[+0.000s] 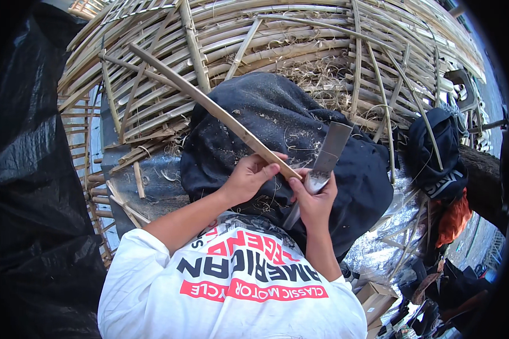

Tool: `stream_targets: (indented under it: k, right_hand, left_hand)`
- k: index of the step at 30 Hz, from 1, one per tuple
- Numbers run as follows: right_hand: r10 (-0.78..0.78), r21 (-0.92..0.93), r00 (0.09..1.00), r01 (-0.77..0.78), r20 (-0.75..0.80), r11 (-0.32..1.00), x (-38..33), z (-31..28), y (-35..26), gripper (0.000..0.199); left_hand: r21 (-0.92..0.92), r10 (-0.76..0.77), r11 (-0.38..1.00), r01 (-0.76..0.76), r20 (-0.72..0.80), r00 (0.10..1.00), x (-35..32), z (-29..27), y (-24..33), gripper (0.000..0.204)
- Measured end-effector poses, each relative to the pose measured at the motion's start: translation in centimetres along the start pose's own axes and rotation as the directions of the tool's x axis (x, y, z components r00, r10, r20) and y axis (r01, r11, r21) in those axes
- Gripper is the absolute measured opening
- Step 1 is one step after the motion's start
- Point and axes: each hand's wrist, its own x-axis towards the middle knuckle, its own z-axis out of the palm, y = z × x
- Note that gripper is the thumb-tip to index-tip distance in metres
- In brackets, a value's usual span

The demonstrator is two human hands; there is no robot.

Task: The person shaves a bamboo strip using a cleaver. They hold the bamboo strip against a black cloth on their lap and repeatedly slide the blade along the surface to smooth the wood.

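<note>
A long, flat bamboo strip [215,110] slants from the upper left down to my hands. My left hand [250,179] is closed on it near its lower end, thumb on top. In my right hand [315,204] is a knife [333,147] with a broad, flat metal blade that points up and away. The right thumb and fingertips also touch the strip's near end, beside the knife. Part of the knife's handle is hidden by my right fingers. Beneath both hands, a dark cloth [243,127] dusted with shavings covers my lap.
Ahead lies a wide rack of split bamboo slats [300,42], with curled shavings [319,93] and loose strips on it. A black tarp [34,169] hangs at left. To the right are a dark fabric item [435,152], an orange cloth [453,220] and a cardboard box [374,302].
</note>
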Motion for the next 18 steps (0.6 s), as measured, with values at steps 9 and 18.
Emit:
stream_targets:
  k: [9,18]
  right_hand:
    - [-0.097,-0.173,0.995,0.097,0.01,0.98,4.0,-3.0,-1.2,0.025]
    - [-0.011,-0.138,0.999,0.007,-0.034,0.99,3.2,-3.5,0.4,0.029]
  left_hand:
    - [0.946,0.582,0.25,-0.205,0.023,0.813,-2.0,-5.6,7.0,0.032]
    - [0.832,0.072,0.542,0.12,-0.188,0.979,-0.1,-19.7,3.7,0.036]
